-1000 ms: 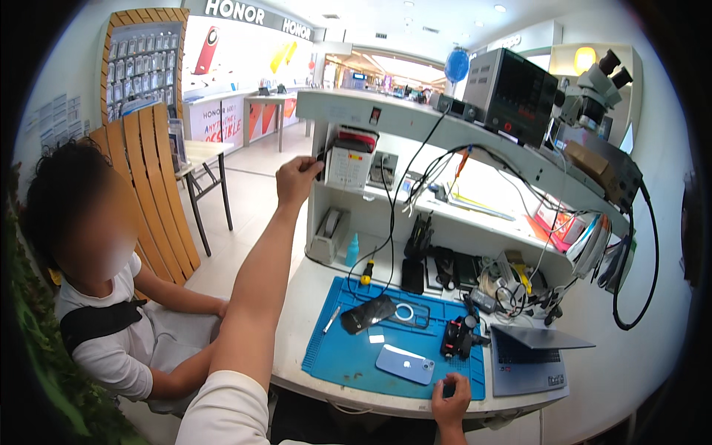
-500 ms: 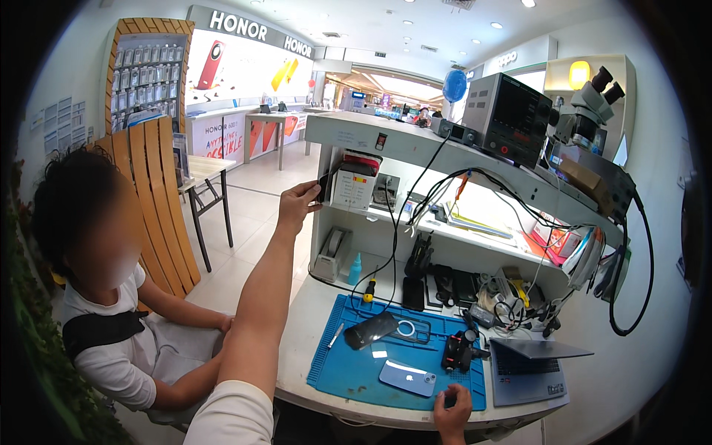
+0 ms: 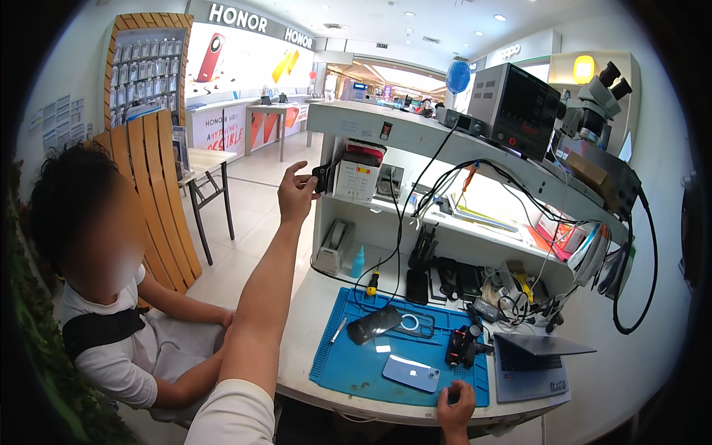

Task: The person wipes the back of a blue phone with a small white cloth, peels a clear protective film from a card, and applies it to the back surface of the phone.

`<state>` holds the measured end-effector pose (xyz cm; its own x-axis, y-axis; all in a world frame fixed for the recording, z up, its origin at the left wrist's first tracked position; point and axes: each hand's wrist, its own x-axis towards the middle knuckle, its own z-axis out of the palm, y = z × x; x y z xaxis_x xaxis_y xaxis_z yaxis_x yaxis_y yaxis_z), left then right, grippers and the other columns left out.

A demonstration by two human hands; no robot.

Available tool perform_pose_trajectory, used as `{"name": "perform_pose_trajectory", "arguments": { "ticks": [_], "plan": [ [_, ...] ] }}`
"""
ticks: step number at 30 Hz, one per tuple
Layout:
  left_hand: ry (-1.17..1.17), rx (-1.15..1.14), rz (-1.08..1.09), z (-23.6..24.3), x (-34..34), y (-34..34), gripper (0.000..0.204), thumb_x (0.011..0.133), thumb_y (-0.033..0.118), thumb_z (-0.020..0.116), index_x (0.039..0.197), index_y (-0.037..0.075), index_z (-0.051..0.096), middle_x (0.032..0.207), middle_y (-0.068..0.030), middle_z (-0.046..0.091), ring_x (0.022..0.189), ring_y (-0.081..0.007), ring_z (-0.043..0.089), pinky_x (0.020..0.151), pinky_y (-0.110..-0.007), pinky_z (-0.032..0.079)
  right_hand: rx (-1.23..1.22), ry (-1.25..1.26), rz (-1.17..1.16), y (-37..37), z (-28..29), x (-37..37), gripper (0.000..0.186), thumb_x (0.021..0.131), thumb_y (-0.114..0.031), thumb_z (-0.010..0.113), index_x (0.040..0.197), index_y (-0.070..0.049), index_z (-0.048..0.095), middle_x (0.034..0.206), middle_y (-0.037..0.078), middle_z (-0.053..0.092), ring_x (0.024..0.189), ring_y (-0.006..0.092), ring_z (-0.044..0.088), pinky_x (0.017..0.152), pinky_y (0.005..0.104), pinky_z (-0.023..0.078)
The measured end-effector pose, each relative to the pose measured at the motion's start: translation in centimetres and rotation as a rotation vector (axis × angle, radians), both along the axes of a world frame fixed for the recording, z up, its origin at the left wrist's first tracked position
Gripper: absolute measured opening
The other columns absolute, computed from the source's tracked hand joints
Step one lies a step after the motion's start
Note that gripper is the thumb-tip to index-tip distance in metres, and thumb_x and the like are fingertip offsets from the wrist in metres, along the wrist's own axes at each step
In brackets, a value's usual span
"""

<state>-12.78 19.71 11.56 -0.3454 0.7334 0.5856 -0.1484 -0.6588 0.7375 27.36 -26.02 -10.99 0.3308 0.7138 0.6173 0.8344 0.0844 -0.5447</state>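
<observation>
Left grip (image 3: 298, 197) near white box (image 3: 353, 182)

Front phone (image 3: 411, 373) on mat (image 3: 352, 377), other phone (image 3: 373, 325) behind left; laptop (image 3: 530, 363) right of mat, bottle (image 3: 358, 263) behind mat.

The left hand (image 3: 295, 194) meets a small black object (image 3: 321, 178); its kind, and whether the fingers grip it, is unclear. A dark patch within the curled right hand (image 3: 457, 408) is too small to identify. The lower edge cuts off the right forearm (image 3: 454, 436) and left sleeve (image 3: 233, 415). A seated person's face (image 3: 107, 237) is blurred. The laptop's (image 3: 530, 380) screen is hidden.
</observation>
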Motion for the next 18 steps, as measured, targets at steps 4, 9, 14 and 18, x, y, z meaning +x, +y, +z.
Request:
{"name": "perform_pose_trajectory", "arguments": {
  "ticks": [4,9,14,18],
  "plan": [
    [0.178,0.028,0.156,0.5,0.2,-0.9,0.035,0.099,0.0,0.076,0.133,0.002,0.072,0.105,-0.0134,0.084,0.087,-0.0174,0.081,0.074,-0.031,0.065,-0.009,0.0,0.006,0.2,-0.1,0.0,0.025,0.087,-0.005,0.078,0.11,-0.003,0.068,0.088,0.014,0.067,0.085,0.0366,0.065,0.077,0.0488,0.05],
    [0.374,-0.015,0.217,0.8,0.4,-1.3,0.025,0.099,0.004,0.078,0.124,0.003,0.079,0.101,-0.0117,0.084,0.084,-0.0147,0.08,0.075,-0.03,0.063,-0.001,-0.02,0.006,0.1,-0.1,0.2,0.025,0.087,-0.005,0.078,0.109,-0.003,0.068,0.088,0.014,0.067,0.084,0.0365,0.065,0.076,0.0494,0.049],
    [0.253,0.02,0.152,0.6,-0.6,0.7,0.021,0.098,0.006,0.079,0.119,0.003,0.081,0.101,-0.0094,0.085,0.085,-0.0157,0.081,0.075,-0.032,0.062,0.005,0.002,0.012,0.4,0.0,-0.2,0.025,0.087,-0.005,0.078,0.109,-0.003,0.068,0.088,0.014,0.066,0.084,0.0364,0.065,0.077,0.0495,0.05],
    [0.294,0.083,0.247,0.6,-0.3,0.4,0.018,0.099,0.006,0.079,0.115,0.0,0.081,0.104,-0.0113,0.083,0.086,-0.0165,0.082,0.076,-0.031,0.064,0.012,-0.008,0.007,0.3,0.1,-0.2,0.025,0.086,-0.005,0.078,0.109,-0.003,0.068,0.088,0.014,0.066,0.084,0.036,0.065,0.077,0.0492,0.05]
  ]
}}
